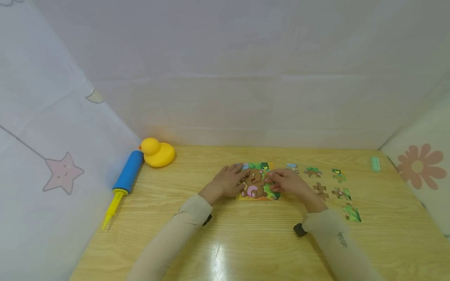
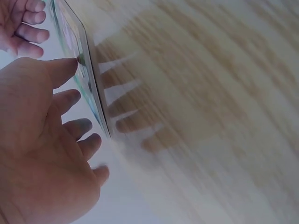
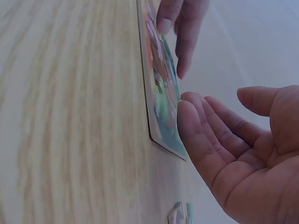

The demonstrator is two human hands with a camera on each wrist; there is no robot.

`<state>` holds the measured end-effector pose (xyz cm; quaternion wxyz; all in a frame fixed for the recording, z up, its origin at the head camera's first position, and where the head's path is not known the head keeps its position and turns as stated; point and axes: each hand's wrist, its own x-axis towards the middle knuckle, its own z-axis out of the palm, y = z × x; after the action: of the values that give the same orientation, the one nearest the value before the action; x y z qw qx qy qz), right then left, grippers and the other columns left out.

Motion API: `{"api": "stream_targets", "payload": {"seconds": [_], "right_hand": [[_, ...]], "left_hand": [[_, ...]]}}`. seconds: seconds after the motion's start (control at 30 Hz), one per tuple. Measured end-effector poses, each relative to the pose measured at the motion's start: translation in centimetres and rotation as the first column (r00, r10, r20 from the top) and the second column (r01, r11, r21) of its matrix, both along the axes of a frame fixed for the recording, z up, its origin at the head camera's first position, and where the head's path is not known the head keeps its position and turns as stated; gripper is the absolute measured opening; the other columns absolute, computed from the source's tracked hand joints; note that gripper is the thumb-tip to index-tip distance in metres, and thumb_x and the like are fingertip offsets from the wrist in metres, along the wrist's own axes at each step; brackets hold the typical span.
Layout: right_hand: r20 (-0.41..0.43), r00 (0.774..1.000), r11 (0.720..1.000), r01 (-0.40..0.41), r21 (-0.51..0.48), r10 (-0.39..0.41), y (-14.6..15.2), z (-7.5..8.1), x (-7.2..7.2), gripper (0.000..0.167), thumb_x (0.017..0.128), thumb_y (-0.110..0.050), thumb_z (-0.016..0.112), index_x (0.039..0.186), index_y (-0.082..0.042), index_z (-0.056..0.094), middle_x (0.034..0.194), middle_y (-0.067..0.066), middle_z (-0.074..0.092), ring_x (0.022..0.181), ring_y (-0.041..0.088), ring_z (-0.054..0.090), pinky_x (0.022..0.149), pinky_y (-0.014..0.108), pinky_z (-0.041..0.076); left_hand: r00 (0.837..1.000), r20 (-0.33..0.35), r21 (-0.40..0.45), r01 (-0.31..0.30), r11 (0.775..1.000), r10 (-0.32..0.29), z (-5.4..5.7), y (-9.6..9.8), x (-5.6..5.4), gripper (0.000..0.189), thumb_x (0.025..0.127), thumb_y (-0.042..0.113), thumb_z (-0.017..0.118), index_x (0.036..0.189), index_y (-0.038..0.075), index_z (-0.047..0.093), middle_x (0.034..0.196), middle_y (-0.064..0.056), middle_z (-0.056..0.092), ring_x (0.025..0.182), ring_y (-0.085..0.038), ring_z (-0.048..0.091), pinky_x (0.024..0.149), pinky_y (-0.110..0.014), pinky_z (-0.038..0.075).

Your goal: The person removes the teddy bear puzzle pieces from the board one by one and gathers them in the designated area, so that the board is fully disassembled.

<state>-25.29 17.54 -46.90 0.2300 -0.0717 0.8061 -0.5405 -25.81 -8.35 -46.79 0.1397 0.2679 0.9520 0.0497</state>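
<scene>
A bear jigsaw puzzle (image 1: 254, 192) lies flat on the wooden table, brightly coloured, with a brown bear in the middle. My left hand (image 1: 227, 182) is over its left part with fingers spread; in the left wrist view the thumb (image 2: 65, 71) reaches the puzzle's surface. At the right side is my right hand (image 1: 287, 182), its fingers loosely bent and the fingertips (image 3: 188, 114) right by the board's edge. Nothing shows in the right palm. Both hands hide parts of the picture.
Several loose puzzle pieces (image 1: 352, 213) lie to the right, some close to the right forearm. A small green dotted item (image 1: 375, 164) sits at the far right. A yellow rubber duck (image 1: 159, 154) and a blue and yellow hand pump (image 1: 129, 173) are at the left, by the cloth wall (image 1: 225, 109).
</scene>
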Motion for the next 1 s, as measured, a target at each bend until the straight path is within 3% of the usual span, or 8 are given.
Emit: {"api": "stream_targets", "payload": {"seconds": [0.23,0.63,0.83,0.93,1.0], "right_hand": [[-0.009,1.000,1.000,-0.013,0.017,0.013,-1.0,-1.0,0.0,0.043,0.109,-0.028,0.048,0.137,0.004,0.058,0.128,0.022,0.068,0.095,0.024,0.072,0.083,0.034,0.062],[0.045,0.998,0.999,-0.043,0.010,0.042,-2.0,-0.7,0.7,0.042,0.109,-0.031,0.047,0.136,-0.003,0.062,0.135,0.018,0.064,0.092,0.020,0.072,0.082,0.034,0.062],[0.013,0.998,0.997,-0.062,0.042,0.061,-2.0,-0.6,0.6,0.041,0.109,-0.032,0.047,0.136,-0.005,0.063,0.132,0.018,0.066,0.090,0.020,0.070,0.078,0.034,0.060],[-0.024,0.997,0.993,-0.076,0.087,0.079,-2.0,-0.5,0.6,0.039,0.110,-0.032,0.046,0.134,-0.008,0.065,0.131,0.016,0.066,0.096,0.024,0.068,0.078,0.037,0.058],[-0.058,0.994,0.989,-0.089,0.122,0.096,-2.1,-0.4,0.5,0.038,0.110,-0.033,0.045,0.133,-0.010,0.066,0.135,0.015,0.065,0.109,0.030,0.066,0.087,0.043,0.056]], "left_hand": [[0.998,0.064,-0.025,0.017,1.000,-0.015,-0.1,-0.1,0.1,0.059,0.110,0.040,0.036,0.164,0.030,0.015,0.173,-0.004,0.005,0.161,-0.027,0.004,0.126,-0.062,0.001],[0.989,0.145,-0.033,0.017,0.999,-0.012,-0.4,0.1,0.2,0.056,0.111,0.040,0.025,0.164,0.033,0.011,0.173,-0.001,0.000,0.160,-0.028,-0.001,0.125,-0.064,-0.001],[0.988,0.152,-0.036,0.015,0.999,-0.009,-0.5,0.1,0.1,0.056,0.111,0.041,0.024,0.164,0.035,0.008,0.173,0.001,-0.003,0.160,-0.027,-0.003,0.125,-0.065,-0.001],[0.989,0.147,-0.038,0.015,0.999,-0.009,-0.6,0.1,0.0,0.056,0.111,0.042,0.024,0.164,0.036,0.007,0.173,0.002,-0.003,0.160,-0.025,-0.004,0.125,-0.066,0.002],[0.990,0.142,-0.037,0.014,0.999,-0.008,-0.6,0.2,-0.1,0.057,0.111,0.042,0.025,0.164,0.036,0.007,0.173,0.002,-0.002,0.161,-0.025,-0.003,0.125,-0.066,0.004]]}}
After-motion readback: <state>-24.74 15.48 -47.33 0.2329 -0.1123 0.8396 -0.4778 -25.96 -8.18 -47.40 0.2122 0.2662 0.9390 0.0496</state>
